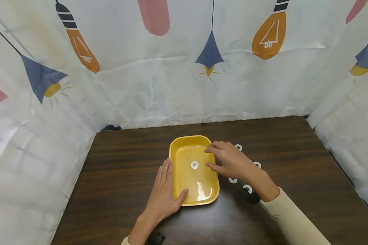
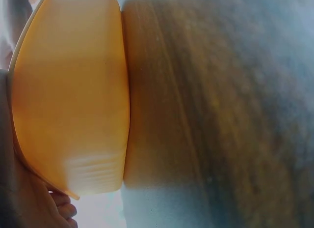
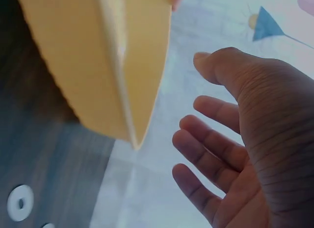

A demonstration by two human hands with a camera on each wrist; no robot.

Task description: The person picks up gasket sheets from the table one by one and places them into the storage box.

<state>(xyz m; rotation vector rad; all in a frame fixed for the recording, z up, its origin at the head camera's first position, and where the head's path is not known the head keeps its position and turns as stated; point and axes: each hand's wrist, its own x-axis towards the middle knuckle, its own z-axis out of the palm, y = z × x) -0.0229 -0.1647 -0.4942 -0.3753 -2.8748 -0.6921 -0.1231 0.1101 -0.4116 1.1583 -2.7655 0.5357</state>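
A yellow plastic tray (image 1: 199,190) stands on the table with one white washer (image 1: 194,165) lying on its floor. My left hand (image 1: 162,197) rests along the tray's left edge, fingers straight, the thumb over the near left corner. In the left wrist view the tray's outer side wall (image 2: 73,100) fills the left part. Over the tray's right rim hovers my right hand (image 1: 230,160), its fingers loosely bent and apart from the thumb. Nothing shows between those fingers in the right wrist view, where the hand (image 3: 235,144) is beside the tray (image 3: 73,66).
Several more white washers lie on the dark wooden table (image 1: 125,177) right of the tray, among them a near washer (image 1: 232,180) and a far washer (image 1: 238,147). My right forearm overlaps this group. A patterned white curtain (image 1: 171,85) hangs behind the table.
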